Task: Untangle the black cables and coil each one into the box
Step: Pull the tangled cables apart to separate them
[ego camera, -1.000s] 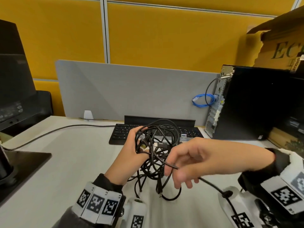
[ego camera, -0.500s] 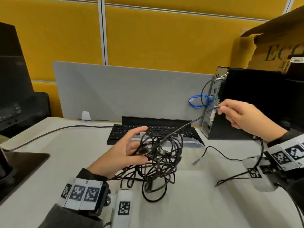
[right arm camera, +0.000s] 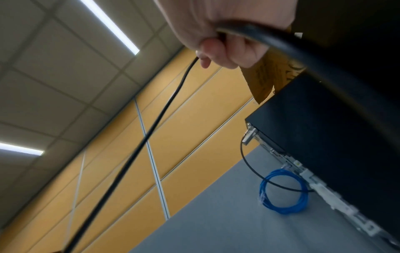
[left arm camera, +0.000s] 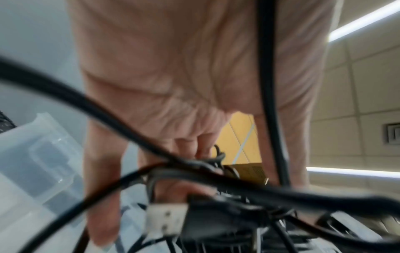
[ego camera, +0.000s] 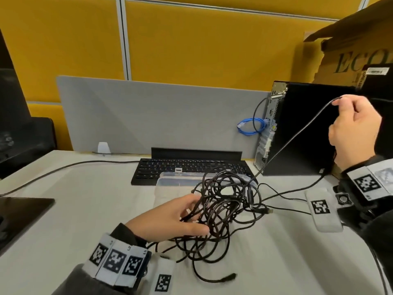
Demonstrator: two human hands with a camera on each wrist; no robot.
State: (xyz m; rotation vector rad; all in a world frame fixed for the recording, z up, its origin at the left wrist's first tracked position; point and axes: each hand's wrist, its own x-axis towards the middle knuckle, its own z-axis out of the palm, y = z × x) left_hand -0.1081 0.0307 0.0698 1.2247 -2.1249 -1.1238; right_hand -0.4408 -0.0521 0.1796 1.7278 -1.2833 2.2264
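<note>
A tangle of black cables (ego camera: 223,205) lies on the white desk in front of me. My left hand (ego camera: 170,220) grips the tangle on its left side, fingers threaded among the loops (left arm camera: 194,172). My right hand (ego camera: 350,128) is raised high at the right and pinches one black cable (ego camera: 297,130), which runs taut down to the tangle (right arm camera: 151,130). A clear plastic box (ego camera: 170,182) sits just behind the tangle, partly hidden by it. A USB plug (left arm camera: 166,219) shows close in the left wrist view.
A black keyboard (ego camera: 170,167) lies behind the box. A black computer tower (ego camera: 304,128) stands at the right with a blue cable coil (ego camera: 251,126) beside it. A grey divider (ego camera: 148,116) runs along the back, a cardboard box (ego camera: 350,54) above the tower, a dark monitor base (ego camera: 19,209) at left.
My right hand has pulled the pinched cable from the tangle up and far to the right, drawing it taut. The left hand stays on the tangle, which has spread lower on the desk.
</note>
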